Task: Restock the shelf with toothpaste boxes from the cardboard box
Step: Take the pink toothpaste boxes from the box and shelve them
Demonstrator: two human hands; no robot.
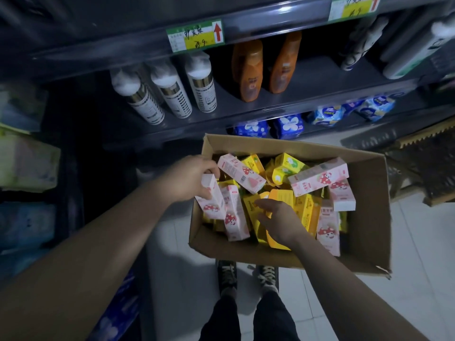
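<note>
Our left hand is clamped on a pink toothpaste box by its top end, at the left edge of the cardboard box on the floor. Our right hand lies over the yellow boxes, and we can't tell if it's gripping one. They look light and easy to dent, so we'd grip across the long sides. Their slot on the shelf isn't visible.

cardboard box: matt brown corrugated card
toothpaste boxes: smooth printed paperboard, faint sheen
floor: glossy pale tile
bottles: shiny orange plastic
</note>
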